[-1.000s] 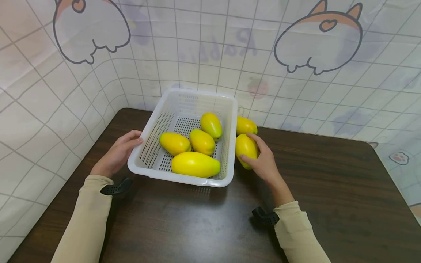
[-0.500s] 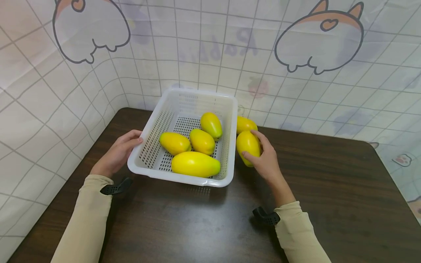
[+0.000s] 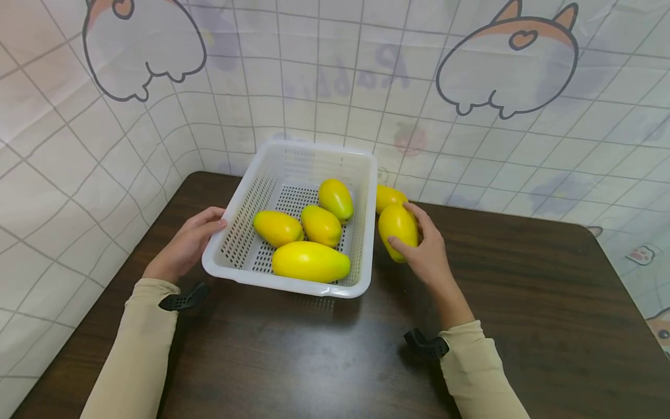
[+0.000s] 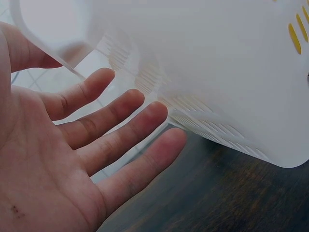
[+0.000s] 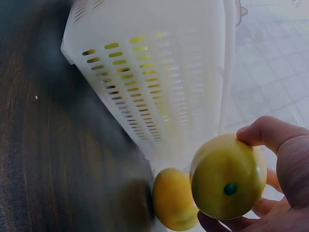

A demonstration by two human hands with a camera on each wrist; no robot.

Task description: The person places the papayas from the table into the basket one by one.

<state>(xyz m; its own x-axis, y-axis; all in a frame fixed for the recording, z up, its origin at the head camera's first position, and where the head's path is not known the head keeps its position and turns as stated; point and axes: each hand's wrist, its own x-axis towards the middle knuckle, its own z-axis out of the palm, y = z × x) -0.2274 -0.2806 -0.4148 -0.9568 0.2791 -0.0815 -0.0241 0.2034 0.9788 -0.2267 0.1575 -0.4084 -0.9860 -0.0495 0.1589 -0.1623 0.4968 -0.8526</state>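
My left hand (image 3: 180, 244) holds the left side of a white perforated plastic basket (image 3: 251, 277), thumb over the rim. In the left wrist view its long fingers (image 4: 128, 118) extend along the outside of the wall. Inside the basket lie several yellow, green-tipped papayas (image 3: 310, 262). To the right of the basket, my right hand (image 3: 426, 256) grips another papaya (image 3: 398, 231) between thumb and fingers. The right wrist view looks at the small green end spot of this held papaya (image 5: 227, 169). One more papaya (image 3: 388, 198) lies behind it, against the basket's far right side.
Everything is on a dark wood-grain table (image 3: 314, 366). A white cloth (image 3: 335, 75) with a grid and cartoon animals hangs behind the table and along its left. A black band (image 3: 183, 299) sits on the left wrist, a similar band (image 3: 426, 344) on the right.
The papaya in my right hand has moved slightly away from me and to the right, parting a little from the basket's side. My left hand and the basket have stayed in place.
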